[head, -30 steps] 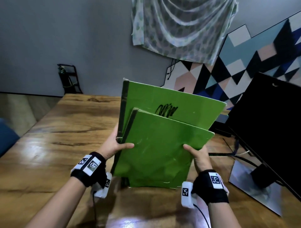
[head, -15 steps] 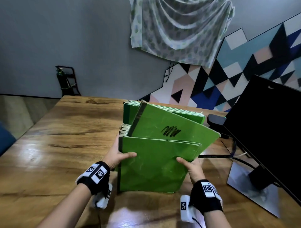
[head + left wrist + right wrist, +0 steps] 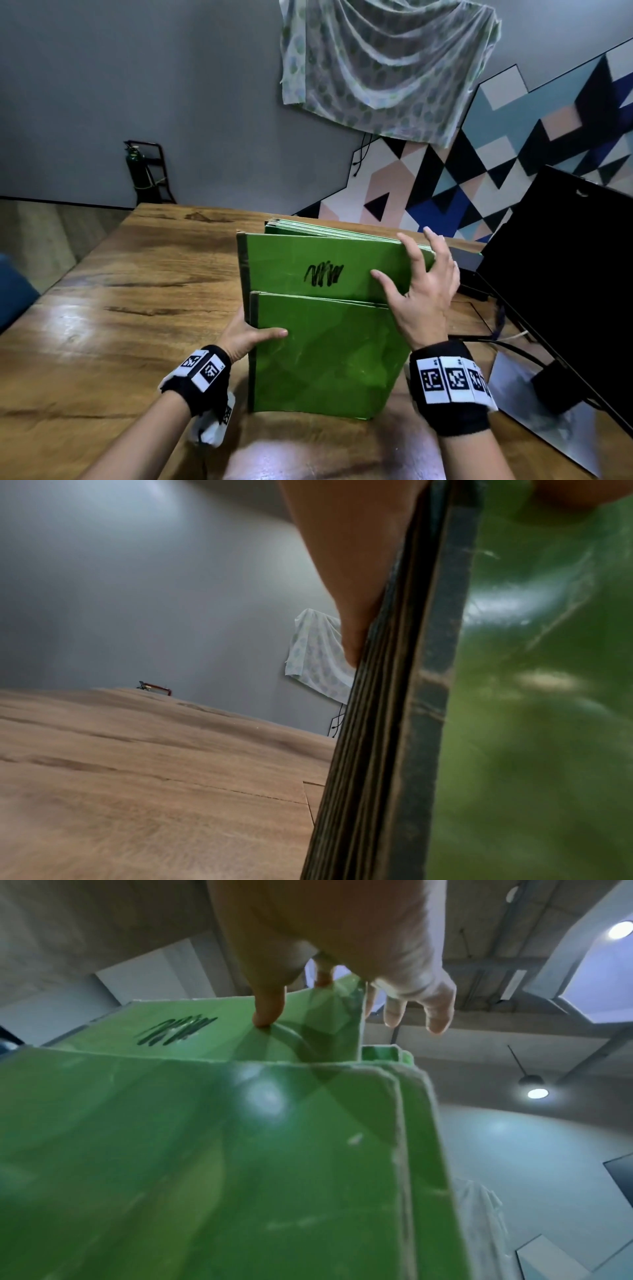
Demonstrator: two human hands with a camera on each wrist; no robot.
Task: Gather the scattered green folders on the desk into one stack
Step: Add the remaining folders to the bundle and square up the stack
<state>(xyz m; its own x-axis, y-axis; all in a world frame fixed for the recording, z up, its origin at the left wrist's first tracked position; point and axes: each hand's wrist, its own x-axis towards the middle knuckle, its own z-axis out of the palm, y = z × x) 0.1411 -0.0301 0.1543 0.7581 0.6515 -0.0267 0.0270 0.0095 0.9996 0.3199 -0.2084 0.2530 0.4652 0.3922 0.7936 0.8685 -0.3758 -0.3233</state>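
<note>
Several green folders stand upright on their lower edges on the wooden desk (image 3: 120,308). The front folder (image 3: 325,353) (image 3: 205,1150) sits lower than the one behind it, a folder with a black scribble (image 3: 322,270) (image 3: 212,1031). More folders (image 3: 325,228) stick up behind those. My left hand (image 3: 246,334) grips the dark spines (image 3: 394,723), thumb on the front cover, fingers (image 3: 342,574) behind. My right hand (image 3: 418,284) (image 3: 342,942) holds the scribbled folder's top right corner, thumb pressed on its face, fingers spread behind the edge.
A black monitor (image 3: 565,274) stands close on the right on a metal base (image 3: 534,421), with cables (image 3: 496,346) running along the desk beside the folders. Bare desk stretches to the left and far side. A small cart (image 3: 147,174) stands by the grey wall.
The folders came down from a tilted, lifted pose and now stand on the desk. My right hand left the front folder's lower right edge and moved up to the scribbled folder's top right corner.
</note>
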